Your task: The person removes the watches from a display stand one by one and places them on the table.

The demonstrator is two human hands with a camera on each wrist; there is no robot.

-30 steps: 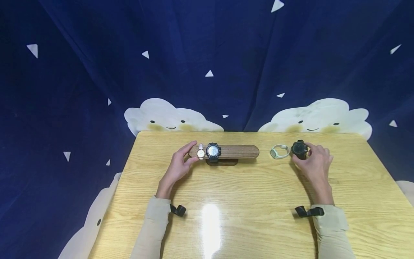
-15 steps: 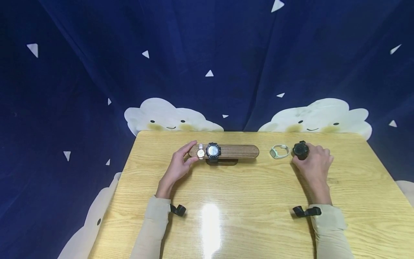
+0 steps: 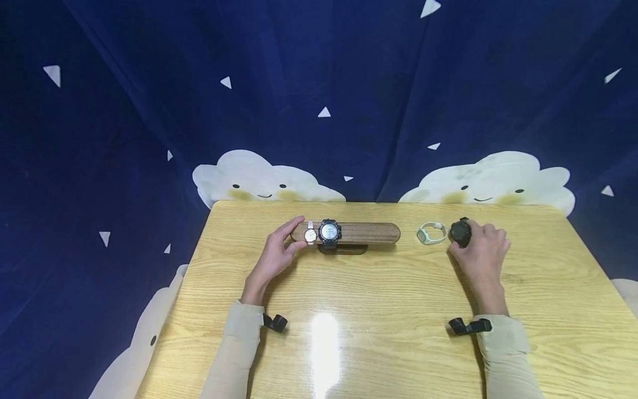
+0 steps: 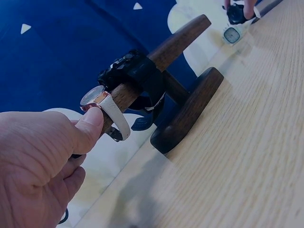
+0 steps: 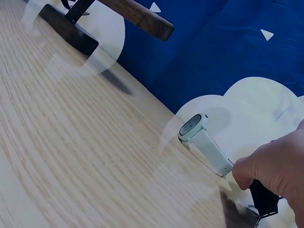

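My left hand (image 3: 271, 256) grips the left end of a wooden watch stand (image 3: 371, 233), thumb in front and fingers behind. Right by that thumb, a small rose-gold watch with a white strap (image 4: 115, 118) is looped over the bar. A chunky black watch (image 3: 329, 233) hangs beside it, its face tilted up. Over at the right, my right hand (image 3: 482, 252) pinches another black watch (image 3: 460, 233) between thumb and fingers; in the right wrist view the hand hides most of it, with a bit of black strap (image 5: 264, 198) showing below.
A pale mint watch (image 3: 423, 236) lies on its side on the wooden table (image 3: 389, 310), just left of the right hand. Behind the table's far edge hangs a dark blue curtain (image 3: 279, 100) with white clouds. Both wrists wear black camera straps.
The right hand has shifted slightly left, and the black watch in it has turned a little. The left hand, the stand and the mint watch have stayed put.
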